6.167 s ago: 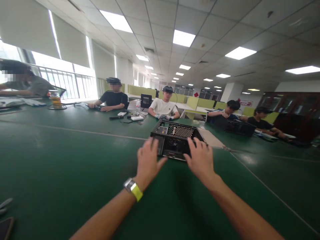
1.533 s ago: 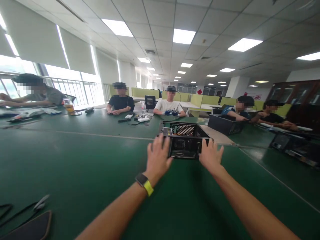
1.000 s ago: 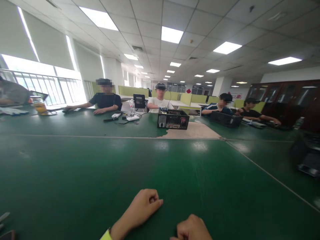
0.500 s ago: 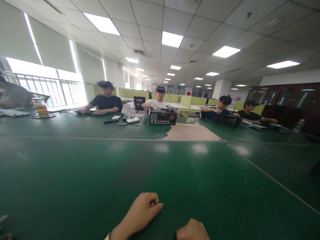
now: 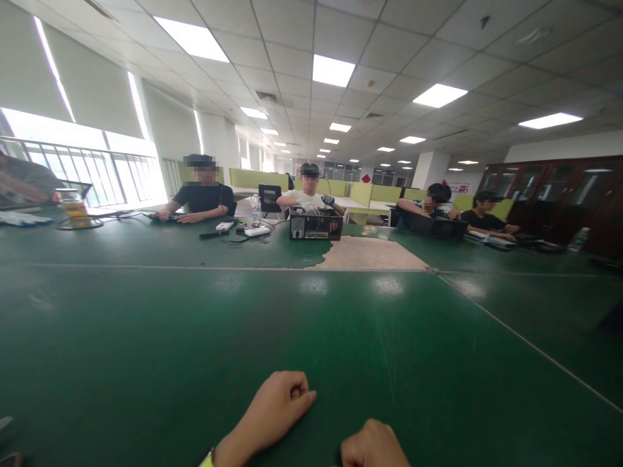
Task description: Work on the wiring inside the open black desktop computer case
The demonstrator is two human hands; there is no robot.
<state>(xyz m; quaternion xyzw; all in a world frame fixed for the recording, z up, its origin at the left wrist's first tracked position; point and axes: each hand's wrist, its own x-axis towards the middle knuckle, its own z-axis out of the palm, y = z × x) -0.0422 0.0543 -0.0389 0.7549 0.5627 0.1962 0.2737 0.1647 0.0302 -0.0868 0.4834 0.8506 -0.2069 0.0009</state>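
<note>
My left hand (image 5: 277,410) rests on the green tabletop (image 5: 185,331) at the bottom middle, its fingers curled into a loose fist. Between thumb and bent forefinger a small gap shows, with nothing in it. To its right, at the lower edge of the view, lies my right hand (image 5: 374,446), also closed, knuckles up and partly cut off. Both hands touch only the table, a short way apart. A yellow-green band (image 5: 207,459) circles my left wrist.
Across the table a gloved co-worker (image 5: 311,194) handles an open black computer case (image 5: 315,227). Another black case (image 5: 438,226) stands farther right, before another person. White devices (image 5: 256,231) with cables, a clear bottle (image 5: 256,206) and a jar of amber liquid (image 5: 75,209) stand left. Bare board (image 5: 374,253) shows through torn covering.
My hands stay almost still while the view shifts slightly. The gloved co-worker's hand has risen above the case. The person at the far right has drawn an arm in.
</note>
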